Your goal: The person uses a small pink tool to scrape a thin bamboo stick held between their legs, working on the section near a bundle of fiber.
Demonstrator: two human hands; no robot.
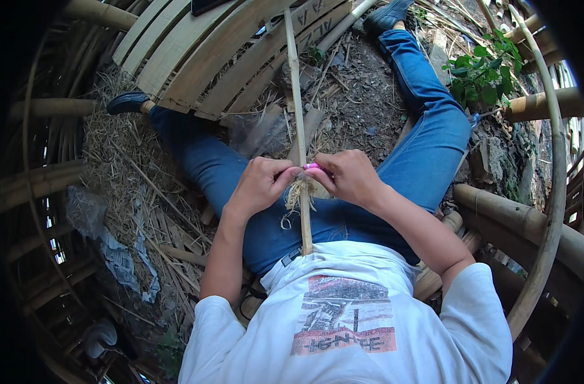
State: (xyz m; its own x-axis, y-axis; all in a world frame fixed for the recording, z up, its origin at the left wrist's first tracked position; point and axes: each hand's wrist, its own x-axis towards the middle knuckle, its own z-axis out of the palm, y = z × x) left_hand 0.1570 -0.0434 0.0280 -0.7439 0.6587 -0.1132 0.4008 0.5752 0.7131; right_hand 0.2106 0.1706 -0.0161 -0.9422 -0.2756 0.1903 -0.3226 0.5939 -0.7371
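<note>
A long, pale wooden stick (296,96) runs from the far side down between my legs to my waist. My left hand (261,182) is closed in a pinch of thumb and forefinger just left of the stick; what it pinches is too small to make out. Across from it, my right hand (349,176) grips a small bright pink object (312,166), mostly hidden by the fingers, its tip close to the left fingertips. Pale frayed fibres (293,200) hang at the stick right below both hands.
A slatted wooden panel (208,61) lies ahead on the left, with a dark flat object (205,5) on it. Dry straw (122,144) and torn plastic (119,256) litter the left side. Bamboo poles (522,214) and a leafy plant (484,73) stand at the right.
</note>
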